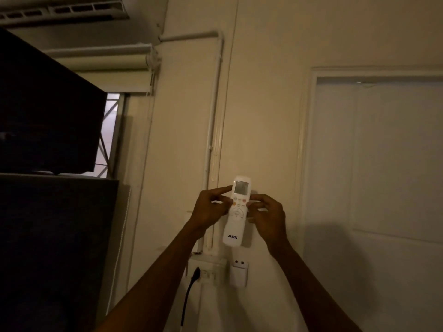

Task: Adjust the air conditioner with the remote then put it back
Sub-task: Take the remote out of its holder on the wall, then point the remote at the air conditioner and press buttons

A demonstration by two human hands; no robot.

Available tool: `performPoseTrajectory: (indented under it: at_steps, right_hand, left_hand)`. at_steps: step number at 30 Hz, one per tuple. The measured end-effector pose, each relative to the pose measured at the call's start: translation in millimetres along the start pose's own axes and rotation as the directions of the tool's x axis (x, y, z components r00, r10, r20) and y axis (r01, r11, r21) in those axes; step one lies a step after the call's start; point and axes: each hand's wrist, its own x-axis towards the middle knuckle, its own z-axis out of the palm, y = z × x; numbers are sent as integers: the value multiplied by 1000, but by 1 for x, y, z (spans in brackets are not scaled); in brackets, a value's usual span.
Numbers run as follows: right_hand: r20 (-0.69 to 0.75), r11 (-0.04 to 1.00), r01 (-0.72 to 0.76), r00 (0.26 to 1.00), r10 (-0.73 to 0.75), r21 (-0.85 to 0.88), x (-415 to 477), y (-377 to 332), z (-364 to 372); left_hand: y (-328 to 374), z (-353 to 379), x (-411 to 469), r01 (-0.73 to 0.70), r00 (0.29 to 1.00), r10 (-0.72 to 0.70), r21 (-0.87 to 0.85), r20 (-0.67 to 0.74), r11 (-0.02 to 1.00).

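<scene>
We've got the remote up in both hands, held upright just in front of the wall, screen end up, buttons facing us. That keeps the display readable and the top end aimed roughly toward the air conditioner, which sits far up and left of the remote.

Left hand: grip pinching the remote's left edge, index finger laid along the side of the screen, thumb near the orange button. Right hand: grip pinching the right edge, fingertips by the red button. Two-sided hold steadies it for a thumb press, we reckon.

Wall holder is directly below the remote, empty, clear gap between them. Socket plate with black plug sits below and slightly left of the remote.

Judgement: adjusting step in hand; return to holder not yet done.
</scene>
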Motion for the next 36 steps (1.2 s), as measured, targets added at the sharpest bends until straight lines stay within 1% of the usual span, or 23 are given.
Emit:
performPoseTrajectory:
  at_steps: [3,7,13,18,24,27,29,32,36]
  right_hand:
    - [14,998,4,1000,-4,64,-18,-27,1]
    - [32,992,-52,998,48,116,-37,-64,3]
    - [103,990,-3,995,-12,143,-71,-128,1]
    - [111,991,4,994,-19,135,-108,-185,13]
    - [97,984,-9,995,-9,179,-167,-260,37]
    - [73,976,-20,997,4,217,-201,-295,56]
    - [56,973,0,998,-13,231,-226,-317,69]
    - [58,967,10,998,-26,254,-264,-345,89]
    - [81,968,-16,997,-5,250,-308,-388,111]
  left_hand:
    - [27,-14,-19,3,1000,-4,-17,-22,1000]
    - [64,-31,-45,3,998,-5,-25,-59,1000]
    - [122,-65,-85,24,995,-27,-41,-96,999]
    - [166,-100,-123,29,993,-36,-65,-115,997]
    - [222,-159,-177,59,992,-68,-92,-104,994]
    - [247,-194,-202,51,994,-59,-90,-90,995]
    - [262,-217,-222,42,995,-50,-92,-87,995]
    - [283,-249,-255,33,995,-38,-63,-87,997]
    - [308,-291,-298,23,995,-24,-15,-101,1000]
